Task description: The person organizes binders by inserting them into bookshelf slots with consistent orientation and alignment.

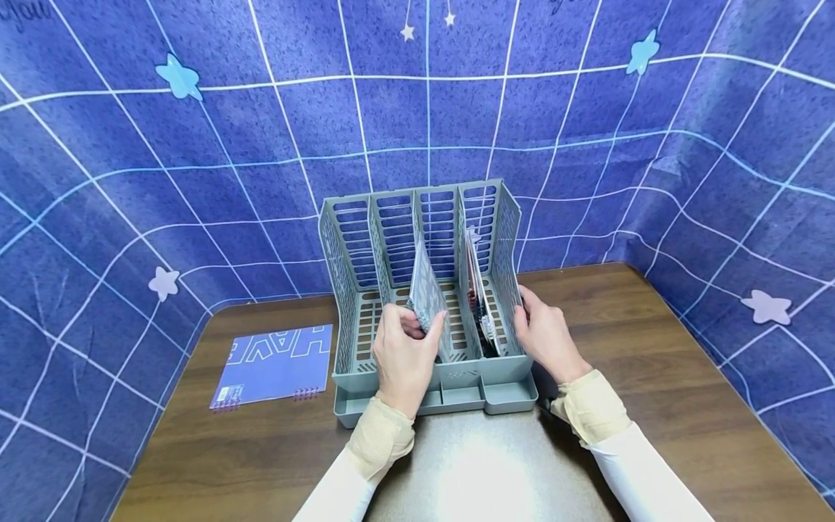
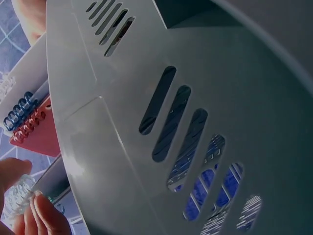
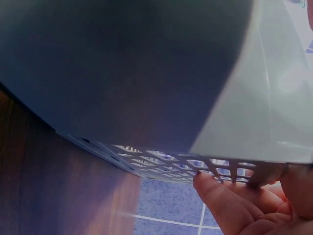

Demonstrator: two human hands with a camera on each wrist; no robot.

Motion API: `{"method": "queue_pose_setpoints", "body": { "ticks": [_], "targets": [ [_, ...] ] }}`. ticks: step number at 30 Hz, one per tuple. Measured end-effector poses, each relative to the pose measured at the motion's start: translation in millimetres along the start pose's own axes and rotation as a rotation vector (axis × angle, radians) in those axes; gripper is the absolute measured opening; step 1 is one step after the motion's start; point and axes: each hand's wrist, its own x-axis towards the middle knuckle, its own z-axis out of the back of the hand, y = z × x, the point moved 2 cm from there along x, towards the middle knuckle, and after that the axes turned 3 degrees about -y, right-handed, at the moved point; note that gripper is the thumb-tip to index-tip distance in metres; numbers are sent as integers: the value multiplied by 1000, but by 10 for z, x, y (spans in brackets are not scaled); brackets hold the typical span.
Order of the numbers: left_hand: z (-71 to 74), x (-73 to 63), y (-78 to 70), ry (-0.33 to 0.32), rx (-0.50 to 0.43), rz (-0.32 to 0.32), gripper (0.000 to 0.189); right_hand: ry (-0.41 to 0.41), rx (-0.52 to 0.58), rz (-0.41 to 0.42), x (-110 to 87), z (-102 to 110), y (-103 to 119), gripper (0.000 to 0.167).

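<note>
A grey-green desk file organizer point(image 1: 466, 373) stands upright on the table, with several tall slots and small front trays. My left hand point(image 1: 404, 355) pinches a spiral notebook point(image 1: 430, 290) by its coil-bound front edge, between thumb and fingers. That notebook leans in a middle slot; its clear coil point(image 2: 19, 196) shows between my fingertips in the left wrist view. At the organizer's right side wall point(image 1: 505, 268), my right hand point(image 1: 544, 333) grips the front edge, fingers on the outer face. In the right-hand slot, more notebooks point(image 1: 479, 297) stand on edge, including one with a red cover point(image 2: 41, 132).
A blue notebook point(image 1: 277, 362) with white lettering and purple coils lies flat left of the organizer. Wooden tabletop point(image 1: 659, 362) extends on both sides. A blue gridded cloth point(image 1: 293, 109) with stars hangs behind and around the table.
</note>
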Motion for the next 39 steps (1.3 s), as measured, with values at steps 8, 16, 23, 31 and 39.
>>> {"method": "queue_pose_setpoints", "body": {
  "ticks": [8,16,23,31,39],
  "targets": [
    [24,27,7,-5,-10,21,54,-4,1,0,-1,8,3,39],
    [226,220,-78,-36,-63,-69,59,1,1,-7,3,1,-3,39],
    [461,418,-55,-8,-108,-135,54,6,1,-8,15,1,-9,39],
    [703,587,63,-10,-123,-152,39,-1,0,-9,25,11,-5,39],
    [880,676,280,57,-90,-81,46,13,-2,-23,4,-5,-9,40]
  ]
}}
